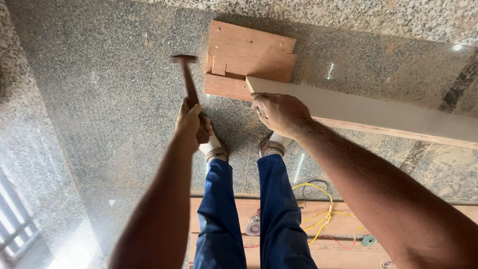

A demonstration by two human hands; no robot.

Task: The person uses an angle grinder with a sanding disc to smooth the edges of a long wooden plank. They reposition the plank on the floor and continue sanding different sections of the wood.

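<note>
Left hand: the left hand is clenched around the lower handle of a hammer, whose dark head points up and away over the granite floor.
Right hand: the right hand lies palm down on the near end of a long pale board; the fingers curl over its edge, so it grips or presses that end, and I cannot tell which.
Legs: blue trousers run down from the lower edge of the view, ending in two sandalled feet on the floor just below the hands.
Behind the legs: flat plywood sheets lie along the near edge of the floor, with yellow wire, a red wire, a small green roll and a round whitish tool part lying on them.
Long pale board: it stretches from the right hand off toward the right edge of the view, its narrow wooden side facing the person; its left end touches the wooden block assembly.
Wooden block assembly: a reddish plywood piece built of stacked flat layers, with small screw heads showing, lies on the floor beyond both hands, just right of the hammer head.
Far floor: a lighter speckled stone strip runs along the far edge.
</note>
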